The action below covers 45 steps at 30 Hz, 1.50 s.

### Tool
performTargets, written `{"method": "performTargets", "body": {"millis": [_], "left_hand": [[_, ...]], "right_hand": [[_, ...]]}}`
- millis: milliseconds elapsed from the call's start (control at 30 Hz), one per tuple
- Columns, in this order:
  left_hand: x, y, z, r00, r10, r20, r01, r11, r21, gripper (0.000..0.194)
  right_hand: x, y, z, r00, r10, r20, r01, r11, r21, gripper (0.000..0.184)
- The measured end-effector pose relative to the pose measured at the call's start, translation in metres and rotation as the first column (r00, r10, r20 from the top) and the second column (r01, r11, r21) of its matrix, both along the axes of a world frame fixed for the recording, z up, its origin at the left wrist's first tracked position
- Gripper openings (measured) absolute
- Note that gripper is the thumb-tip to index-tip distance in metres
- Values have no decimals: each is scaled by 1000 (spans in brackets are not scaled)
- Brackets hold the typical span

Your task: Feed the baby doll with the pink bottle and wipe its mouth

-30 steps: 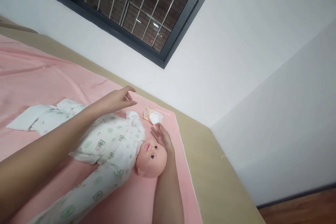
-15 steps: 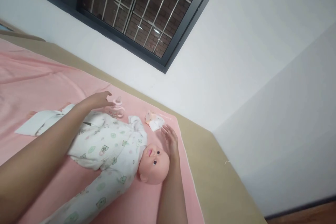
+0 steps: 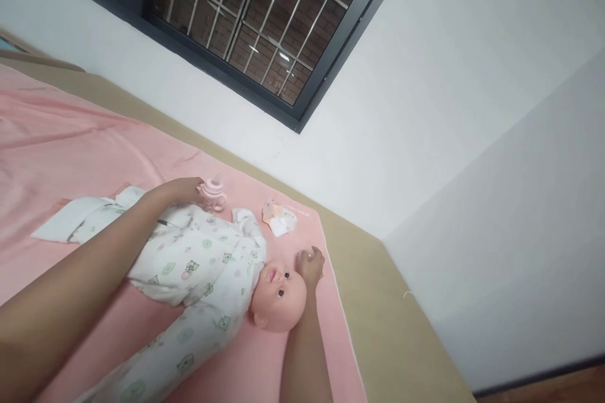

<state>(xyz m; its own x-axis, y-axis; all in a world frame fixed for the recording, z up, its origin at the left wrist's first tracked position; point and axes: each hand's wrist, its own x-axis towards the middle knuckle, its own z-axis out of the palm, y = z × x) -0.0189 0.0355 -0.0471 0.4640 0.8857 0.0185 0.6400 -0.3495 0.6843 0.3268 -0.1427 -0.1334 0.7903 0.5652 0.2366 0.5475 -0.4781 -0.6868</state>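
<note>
A baby doll (image 3: 278, 295) in a white printed sleepsuit (image 3: 203, 261) lies on a pink blanket (image 3: 70, 145). My left hand (image 3: 182, 191) reaches over the doll's body and its fingers close around a small pink feeding bottle (image 3: 212, 192) standing on the blanket. My right hand (image 3: 311, 266) rests beside the top of the doll's head, fingers curled in around something small and pale that I cannot make out.
A small folded white and orange cloth (image 3: 280, 219) lies near the blanket's far corner. A white folded garment (image 3: 70, 221) lies left of the doll. The tan mattress edge (image 3: 392, 327) meets the white wall; a barred window (image 3: 246, 19) is above.
My left hand has moved down onto the pink bottle and closed on it. My right hand has drawn back from the cloth and curled shut beside the doll's head.
</note>
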Motion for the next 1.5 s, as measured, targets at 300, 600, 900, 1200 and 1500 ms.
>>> {"method": "performTargets", "body": {"millis": [300, 600, 900, 1200, 1500], "left_hand": [[-3, 6, -8, 993, 112, -26, -111, 993, 47, 82], [-2, 2, 2, 908, 101, 407, -100, 995, -25, 83], [5, -42, 45, 652, -174, 738, 416, 896, -157, 56], [31, -80, 58, 665, -349, 660, 578, 801, -158, 50], [57, -121, 64, 701, -519, 489, 583, 812, 27, 48]], "right_hand": [[7, 6, -5, 999, 34, -26, -35, 999, -28, 63], [1, -3, -3, 995, 94, -15, -94, 995, 46, 62], [1, -4, 1, 985, 126, -114, -114, 988, 105, 66], [-17, -4, 83, 881, 421, -215, -293, 844, 450, 67], [-122, -46, 161, 678, 732, 58, -535, 439, 722, 63]]}}
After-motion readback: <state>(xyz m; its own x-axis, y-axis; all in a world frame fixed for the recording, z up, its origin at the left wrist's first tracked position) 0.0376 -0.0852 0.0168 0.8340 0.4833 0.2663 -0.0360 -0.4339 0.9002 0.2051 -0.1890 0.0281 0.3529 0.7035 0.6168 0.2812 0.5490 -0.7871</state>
